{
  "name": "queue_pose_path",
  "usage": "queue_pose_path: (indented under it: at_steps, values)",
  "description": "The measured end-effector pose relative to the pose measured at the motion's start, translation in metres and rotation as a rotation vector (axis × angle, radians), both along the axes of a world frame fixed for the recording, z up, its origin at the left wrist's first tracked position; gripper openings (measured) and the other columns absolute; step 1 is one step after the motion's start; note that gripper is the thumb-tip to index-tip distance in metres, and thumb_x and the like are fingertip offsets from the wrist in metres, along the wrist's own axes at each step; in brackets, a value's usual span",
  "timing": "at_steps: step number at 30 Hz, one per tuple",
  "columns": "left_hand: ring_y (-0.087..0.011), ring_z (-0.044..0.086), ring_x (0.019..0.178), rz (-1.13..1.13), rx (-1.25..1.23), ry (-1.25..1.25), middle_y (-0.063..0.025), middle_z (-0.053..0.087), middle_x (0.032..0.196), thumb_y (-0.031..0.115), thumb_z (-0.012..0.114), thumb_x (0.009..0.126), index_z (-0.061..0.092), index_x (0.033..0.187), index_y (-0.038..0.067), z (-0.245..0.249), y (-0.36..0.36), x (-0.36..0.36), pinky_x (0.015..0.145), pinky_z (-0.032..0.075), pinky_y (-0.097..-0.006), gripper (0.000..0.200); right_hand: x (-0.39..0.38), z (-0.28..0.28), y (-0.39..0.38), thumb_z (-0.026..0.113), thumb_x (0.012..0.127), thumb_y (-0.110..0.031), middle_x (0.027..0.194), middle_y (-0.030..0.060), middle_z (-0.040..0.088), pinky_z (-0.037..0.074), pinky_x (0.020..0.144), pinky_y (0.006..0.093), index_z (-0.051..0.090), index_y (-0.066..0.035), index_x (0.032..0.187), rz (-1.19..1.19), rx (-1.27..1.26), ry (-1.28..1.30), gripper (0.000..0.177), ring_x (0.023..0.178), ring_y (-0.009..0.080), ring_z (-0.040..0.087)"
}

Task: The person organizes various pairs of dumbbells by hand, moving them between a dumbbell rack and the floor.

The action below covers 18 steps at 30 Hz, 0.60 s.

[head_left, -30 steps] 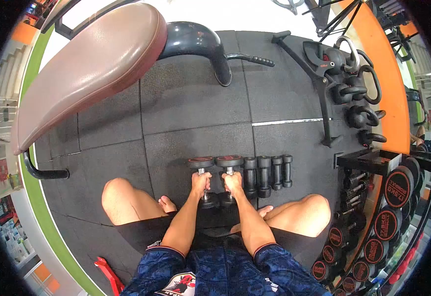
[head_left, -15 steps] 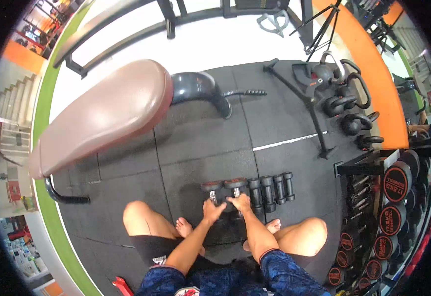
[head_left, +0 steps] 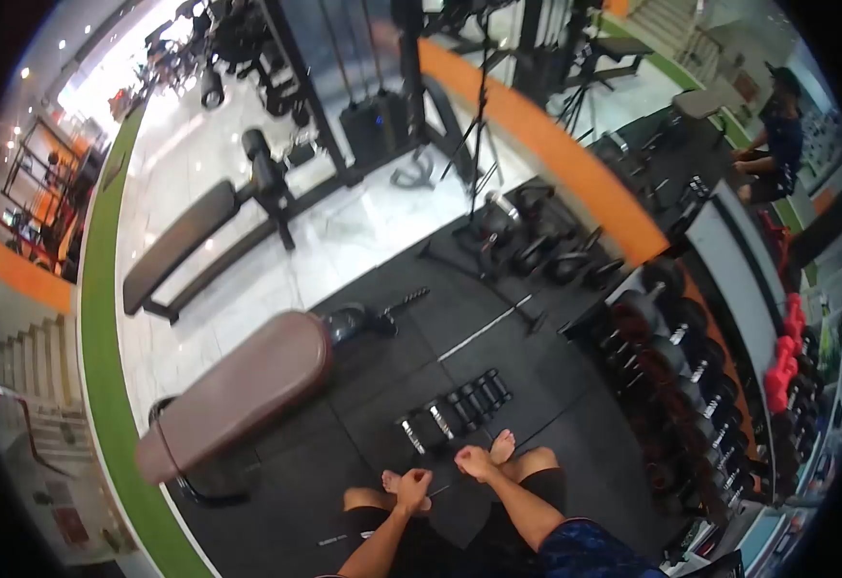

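Observation:
A row of several dumbbells lies on the black mat floor. Closest to me are two larger dumbbells with bright metal handles, the left dumbbell [head_left: 412, 434] and the one beside it [head_left: 439, 421]. Smaller black dumbbells [head_left: 474, 400] continue the row to the upper right. My left hand [head_left: 412, 488] is in front of my left foot, its fingers curled in and no object visible in it. Further right, my right hand [head_left: 476, 463] is also curled, near my right foot and just short of the dumbbells. Neither hand touches a dumbbell.
A padded brown bench [head_left: 248, 390] stands at the left. Kettlebells [head_left: 537, 255] sit by the orange strip [head_left: 556, 144]. A rack of dumbbells [head_left: 671, 376] runs along the right. At upper right a person [head_left: 779, 140] sits, possibly a mirror reflection.
Both hands have come off the two metal-handled dumbbells and drawn back towards my body. The dumbbells stay on the floor. My view has tilted up and swung right.

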<state>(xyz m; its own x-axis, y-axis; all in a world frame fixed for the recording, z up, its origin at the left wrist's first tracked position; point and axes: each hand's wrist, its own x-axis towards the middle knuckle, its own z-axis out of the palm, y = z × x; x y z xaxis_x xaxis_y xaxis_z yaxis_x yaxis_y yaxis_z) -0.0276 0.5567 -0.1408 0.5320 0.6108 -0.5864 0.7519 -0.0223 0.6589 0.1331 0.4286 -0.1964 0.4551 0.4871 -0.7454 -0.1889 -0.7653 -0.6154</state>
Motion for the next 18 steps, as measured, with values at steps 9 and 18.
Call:
queue_pose_path:
  at_steps: [9,18]
  values:
    - [-0.0173,0.061,0.050,0.029,-0.462,-0.018,-0.0127,0.065,0.072,0.026,0.064,0.085,0.057,0.100,-0.003,0.150,0.034,-0.002,0.044,0.050,-0.0288,0.032,0.011,0.214,-0.157,0.065,0.078,-0.030,0.076,0.0113,0.067,0.050,0.061,0.0329,0.071,-0.007,0.089,-0.325,-0.247,-0.244,0.026,0.066,0.0200,0.065]
    - [-0.0220,0.063,0.055,-0.134,-0.666,-0.052,-0.0139,0.061,0.075,0.030,0.056,0.089,0.045,0.103,0.001,0.203,0.043,0.040,0.043,0.052,-0.0321,0.034,-0.153,0.236,-0.251,0.066,0.078,-0.019,0.055,0.0013,0.054,0.036,0.038,0.0279,0.066,-0.005,0.073,-1.303,-0.055,0.023,0.015,0.043,0.0115,0.050]
